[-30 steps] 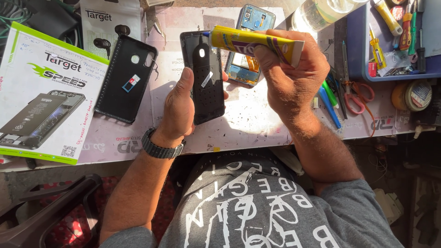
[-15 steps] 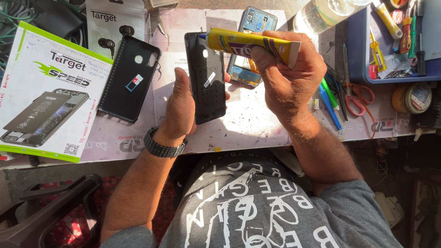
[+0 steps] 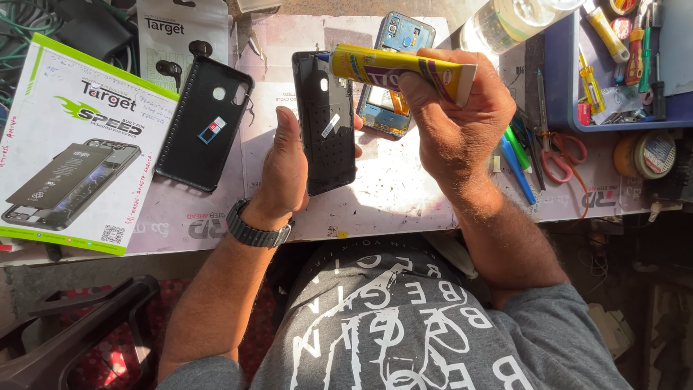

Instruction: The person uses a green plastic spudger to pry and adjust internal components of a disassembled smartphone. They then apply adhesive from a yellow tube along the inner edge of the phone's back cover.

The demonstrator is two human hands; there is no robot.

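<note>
Across the middle of the frame lies a pale worktable mat (image 3: 404, 195), sunlit and scuffed. At the far left rests a large white and green phone-part box (image 3: 72, 144), flat on the bench. In the upper right corner sits a blue tool tray (image 3: 559, 65) holding small tools, with red-handled scissors (image 3: 559, 155) just below it and green and blue pens (image 3: 516, 155) beside the right wrist. Left of centre, a black phone case (image 3: 206, 123) lies flat, its camera cut-out toward the top.

At centre, the left hand (image 3: 285, 170) holds a black phone back cover (image 3: 325, 123) upright on its long edge line, thumb along the left side and fingertips just showing past the right edge; the cover sits in the curl of the fingers, above the palm. The right hand (image 3: 458, 119) is closed around a yellow glue tube (image 3: 397, 66), gripping its rear half, so the tube runs leftward out of the fist and its blue nozzle meets the cover's top right corner. Behind the tube, a blue opened phone frame (image 3: 397, 43) lies on the mat. A dark wristwatch (image 3: 256, 232) bands the left wrist.
</note>
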